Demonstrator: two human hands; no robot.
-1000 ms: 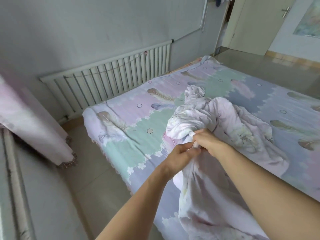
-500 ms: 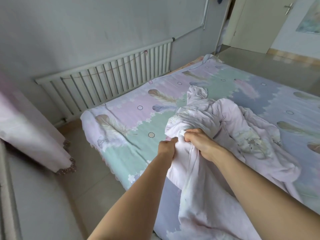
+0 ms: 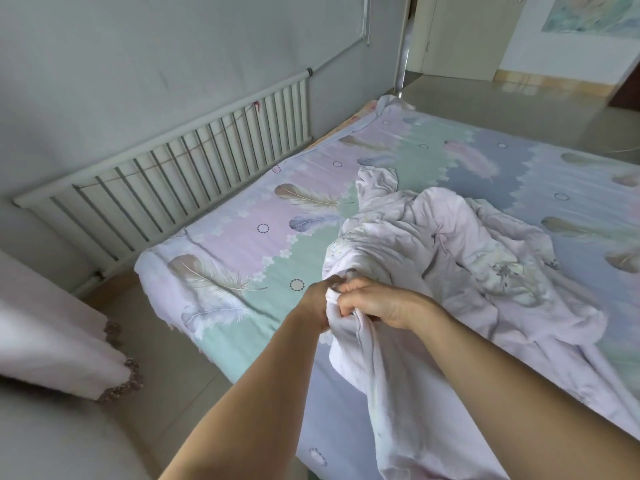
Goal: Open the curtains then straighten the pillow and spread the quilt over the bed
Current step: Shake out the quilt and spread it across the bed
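- The quilt (image 3: 446,258) is not spread: it lies in a crumpled pale heap on the bed (image 3: 235,258), filling the middle of the view and trailing to 5 o'clock, where one length hangs over the near edge of the mattress.
- Both hands are together at the centre of the view, touching each other and clamped on the same bunched bit of quilt. The left hand (image 3: 317,306) grips it from the 9 o'clock side, the right hand (image 3: 375,301) from 3 o'clock with fingers curled round the fold.
- I judge this to be the start of the quilt step: finding an edge or corner to pull out.
- A drawn-aside curtain (image 3: 52,341) hangs at 8 o'clock, with a trimmed hem; the window itself is out of view, so whether the curtains are fully open cannot be told.
- No pillow shows anywhere on the visible sheet, so that step cannot be judged.
- Left to do, by my reckoning: shake the heap out and lay it flat across the feather-print sheet toward 1 o'clock.
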